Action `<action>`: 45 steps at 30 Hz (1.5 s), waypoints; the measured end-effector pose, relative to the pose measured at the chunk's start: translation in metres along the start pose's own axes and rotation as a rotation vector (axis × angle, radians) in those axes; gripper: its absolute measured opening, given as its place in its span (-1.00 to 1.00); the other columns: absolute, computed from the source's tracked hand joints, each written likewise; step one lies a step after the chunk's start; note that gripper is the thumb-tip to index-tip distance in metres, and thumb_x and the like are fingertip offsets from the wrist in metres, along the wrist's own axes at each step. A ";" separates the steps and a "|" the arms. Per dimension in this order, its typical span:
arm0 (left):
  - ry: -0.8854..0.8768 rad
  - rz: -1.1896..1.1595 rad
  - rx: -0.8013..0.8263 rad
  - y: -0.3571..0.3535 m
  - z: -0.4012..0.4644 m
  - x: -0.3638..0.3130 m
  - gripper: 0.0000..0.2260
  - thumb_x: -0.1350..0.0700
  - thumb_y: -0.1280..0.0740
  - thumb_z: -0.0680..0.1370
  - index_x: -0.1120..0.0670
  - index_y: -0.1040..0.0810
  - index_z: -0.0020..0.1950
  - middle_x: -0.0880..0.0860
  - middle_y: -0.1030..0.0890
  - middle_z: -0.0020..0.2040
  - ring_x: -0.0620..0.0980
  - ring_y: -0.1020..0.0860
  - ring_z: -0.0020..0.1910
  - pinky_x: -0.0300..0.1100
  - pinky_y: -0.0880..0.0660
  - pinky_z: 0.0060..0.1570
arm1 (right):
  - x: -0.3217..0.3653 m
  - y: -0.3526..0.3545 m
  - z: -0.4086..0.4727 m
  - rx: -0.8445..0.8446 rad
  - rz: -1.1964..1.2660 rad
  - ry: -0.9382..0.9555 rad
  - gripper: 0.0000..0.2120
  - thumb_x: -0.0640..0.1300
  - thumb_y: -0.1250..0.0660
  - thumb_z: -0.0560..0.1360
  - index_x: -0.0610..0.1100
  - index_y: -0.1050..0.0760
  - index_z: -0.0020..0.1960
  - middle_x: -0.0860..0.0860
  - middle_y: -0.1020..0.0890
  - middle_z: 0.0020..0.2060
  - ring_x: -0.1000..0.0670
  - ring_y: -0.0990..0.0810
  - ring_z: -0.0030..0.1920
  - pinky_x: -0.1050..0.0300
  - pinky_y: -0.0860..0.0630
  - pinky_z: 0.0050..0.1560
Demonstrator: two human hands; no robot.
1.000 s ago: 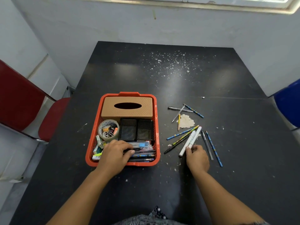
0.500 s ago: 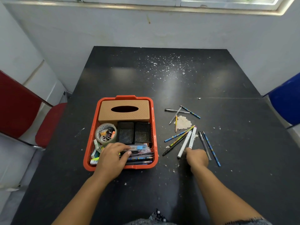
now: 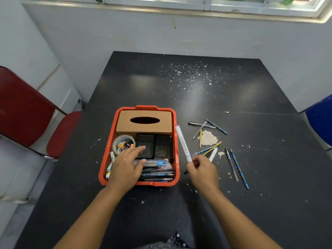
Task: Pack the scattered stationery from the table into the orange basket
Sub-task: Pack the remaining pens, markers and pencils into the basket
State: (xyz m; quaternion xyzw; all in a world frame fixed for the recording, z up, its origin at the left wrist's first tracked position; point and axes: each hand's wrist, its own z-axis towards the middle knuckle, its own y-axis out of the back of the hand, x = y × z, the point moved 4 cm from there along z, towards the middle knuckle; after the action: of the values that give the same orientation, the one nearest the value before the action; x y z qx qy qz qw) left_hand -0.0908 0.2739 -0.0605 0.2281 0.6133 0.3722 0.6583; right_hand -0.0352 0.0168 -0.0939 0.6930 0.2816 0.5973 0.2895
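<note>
- The right hand [image 3: 203, 172] pinches the near end of a long white marker pen with a pink cap [image 3: 182, 142], lifted off the black tabletop [image 3: 197, 87] and tilted so its cap points toward 11 o'clock, just beside the right wall of the orange plastic basket [image 3: 177, 174].
- The left hand [image 3: 125, 168] lies flat with fingers relaxed over the pens and pencils already in the basket's near end, grasping nothing.
- I'd judge the step in hand to be carrying this marker across to the basket; the next move calls for swinging it toward 9 o'clock, clear of the rim, and laying it lengthwise among the packed pens.
- Well to the 3 o'clock side of the basket, loose pens and pencils [image 3: 237, 166] lie scattered, with a second white marker [image 3: 213, 154] just beyond the right hand.
- A tan tissue box [image 3: 143, 123] fills the basket's 12 o'clock end, so room is tight.
</note>
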 end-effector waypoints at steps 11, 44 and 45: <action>0.069 0.039 -0.041 -0.001 0.001 0.011 -0.44 0.14 -0.41 0.52 -0.06 -0.35 0.49 -0.02 -0.36 0.38 -0.06 -0.32 0.37 -0.09 -0.35 0.33 | 0.054 -0.032 -0.005 0.009 -0.467 0.678 -0.91 -0.03 -0.31 0.40 -0.05 -0.50 -0.16 0.05 -0.50 -0.29 -0.03 -0.48 -0.31 0.09 -0.37 -0.35; -0.136 0.156 0.100 -0.039 -0.002 -0.007 -0.78 0.05 -0.41 0.53 -0.02 -0.64 0.17 -0.14 -0.60 0.04 -0.07 -0.47 0.06 -0.08 -0.40 0.06 | -0.006 -0.011 0.006 -0.083 -0.087 0.244 -0.85 -0.07 -0.32 0.54 -0.04 -0.62 0.06 0.07 -0.61 -0.09 0.01 -0.58 -0.10 0.14 -0.45 -0.16; -0.143 0.151 0.101 -0.041 -0.001 -0.009 -0.78 0.05 -0.42 0.53 -0.01 -0.64 0.17 -0.13 -0.60 0.04 -0.07 -0.47 0.06 -0.08 -0.40 0.06 | -0.015 -0.010 0.009 -0.086 -0.076 0.146 -0.85 -0.07 -0.32 0.54 -0.03 -0.61 0.06 0.07 -0.62 -0.07 0.00 -0.59 -0.08 0.15 -0.43 -0.15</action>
State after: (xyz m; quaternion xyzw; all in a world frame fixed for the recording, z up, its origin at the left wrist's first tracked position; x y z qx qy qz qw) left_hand -0.0833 0.2415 -0.0859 0.3324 0.5639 0.3719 0.6581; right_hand -0.0281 0.0118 -0.1118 0.6234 0.3022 0.6463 0.3199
